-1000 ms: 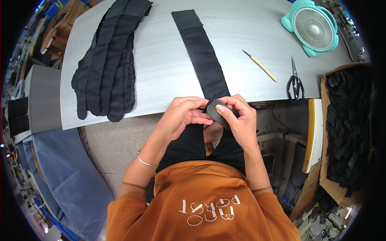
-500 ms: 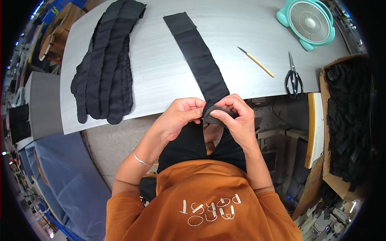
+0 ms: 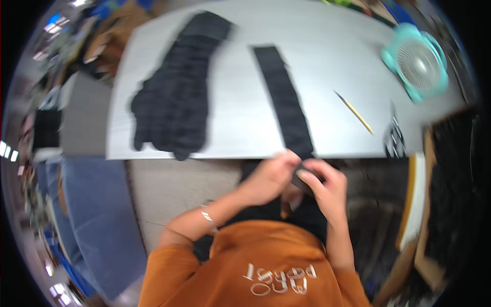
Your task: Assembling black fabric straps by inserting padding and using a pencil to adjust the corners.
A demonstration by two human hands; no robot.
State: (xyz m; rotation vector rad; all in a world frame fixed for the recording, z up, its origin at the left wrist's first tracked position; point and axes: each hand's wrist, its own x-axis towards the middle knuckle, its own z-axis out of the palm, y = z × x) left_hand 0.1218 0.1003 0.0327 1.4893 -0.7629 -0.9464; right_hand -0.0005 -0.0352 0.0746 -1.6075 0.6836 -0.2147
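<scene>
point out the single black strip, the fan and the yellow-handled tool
Single black strip (image 3: 285, 100): head view, midway along its length on the table.
Fan (image 3: 420, 65): head view, its round grille.
Yellow-handled tool (image 3: 357, 115): head view, on the handle.

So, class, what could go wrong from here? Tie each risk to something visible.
The scissors lie close to the front edge of the table, so a bump might knock them off. The black fabric strip runs to the left hand and right hand just past that edge, so a tug could drag it down.
</scene>
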